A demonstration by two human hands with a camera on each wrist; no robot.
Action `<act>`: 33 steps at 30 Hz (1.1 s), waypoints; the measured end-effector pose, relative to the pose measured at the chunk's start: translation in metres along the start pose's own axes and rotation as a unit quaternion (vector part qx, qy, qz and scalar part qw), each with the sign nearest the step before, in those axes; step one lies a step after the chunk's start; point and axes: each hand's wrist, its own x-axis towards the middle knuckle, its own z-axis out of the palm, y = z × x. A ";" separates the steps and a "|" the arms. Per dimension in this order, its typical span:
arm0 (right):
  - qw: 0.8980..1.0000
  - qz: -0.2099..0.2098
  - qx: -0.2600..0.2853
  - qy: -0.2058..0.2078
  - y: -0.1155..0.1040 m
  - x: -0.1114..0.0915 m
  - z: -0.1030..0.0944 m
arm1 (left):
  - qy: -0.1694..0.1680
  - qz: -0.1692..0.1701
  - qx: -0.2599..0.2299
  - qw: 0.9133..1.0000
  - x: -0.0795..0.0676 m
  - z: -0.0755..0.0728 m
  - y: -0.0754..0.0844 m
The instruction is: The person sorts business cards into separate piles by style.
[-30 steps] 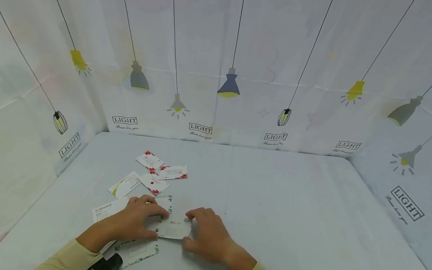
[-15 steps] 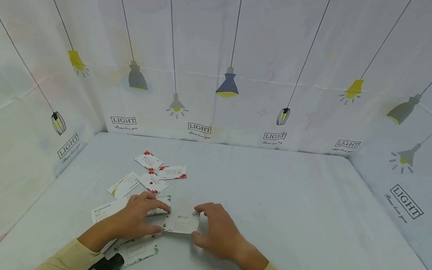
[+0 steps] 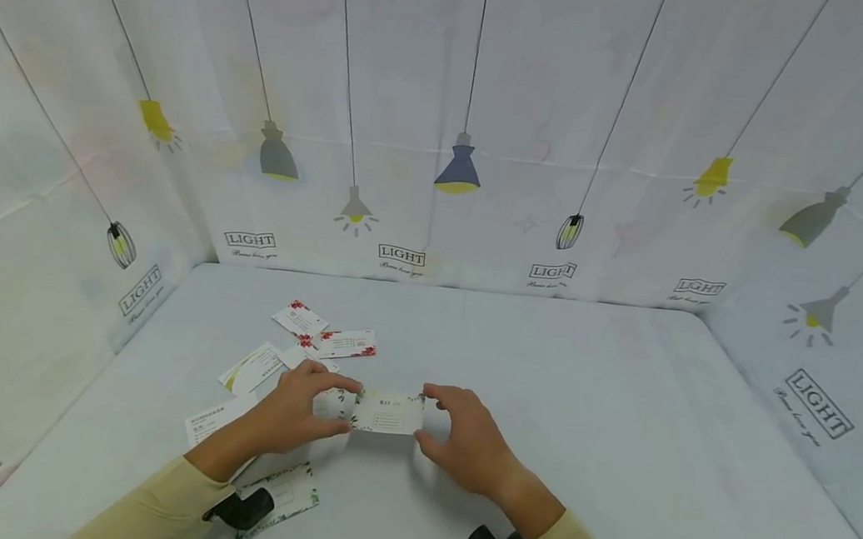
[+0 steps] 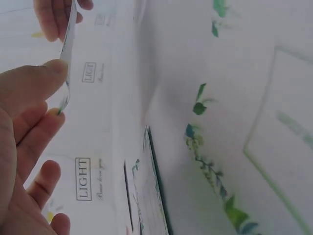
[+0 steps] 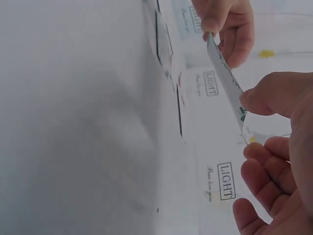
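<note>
Likely business card between 2 hands

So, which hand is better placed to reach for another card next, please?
Probably the left hand: the other cards lie nearer to it than to the right hand. Both pinch the held card, so the left would have to let go first.

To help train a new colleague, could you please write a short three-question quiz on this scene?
1. True or false: the left hand and the right hand hold the same card.
2. Which bright colour is printed on the farthest card: A) blue, B) red or C) purple?
3. Fill in "on" or "above": the held card is ___ the table.

Key: 1. True. 2. B. 3. Above.
</note>
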 end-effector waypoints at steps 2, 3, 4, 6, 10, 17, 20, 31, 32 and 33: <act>1.000 -0.002 -0.003 0.016 0.004 0.003 -0.003 | 0.005 -0.005 0.005 1.000 0.007 0.001 0.002; 1.000 -0.001 -0.006 0.020 0.006 0.005 -0.004 | 0.007 -0.006 0.004 1.000 0.011 0.001 0.003; 1.000 0.001 -0.009 0.023 0.008 0.007 -0.006 | 0.008 -0.007 0.004 1.000 0.015 0.002 0.004; 0.999 0.005 -0.012 0.029 0.012 0.011 -0.008 | 0.010 -0.013 0.009 1.000 0.022 0.002 0.007; 0.999 0.017 -0.017 0.033 0.022 0.019 -0.013 | 0.014 -0.029 0.009 0.999 0.037 0.004 0.011; 0.999 0.025 -0.033 0.034 0.042 0.032 -0.019 | 0.004 -0.050 0.002 0.999 0.066 0.012 0.009; 0.998 0.027 -0.041 0.032 0.050 0.039 -0.020 | -0.006 -0.059 0.000 0.998 0.079 0.016 0.008; 0.997 0.058 -0.054 0.010 0.066 0.061 -0.014 | -0.036 -0.060 0.063 0.996 0.113 0.027 -0.006; 0.997 0.060 -0.055 0.010 0.068 0.063 -0.013 | -0.036 -0.060 0.066 0.995 0.115 0.028 -0.006; 0.996 0.063 -0.054 0.010 0.069 0.065 -0.013 | -0.034 -0.059 0.067 0.995 0.117 0.029 -0.006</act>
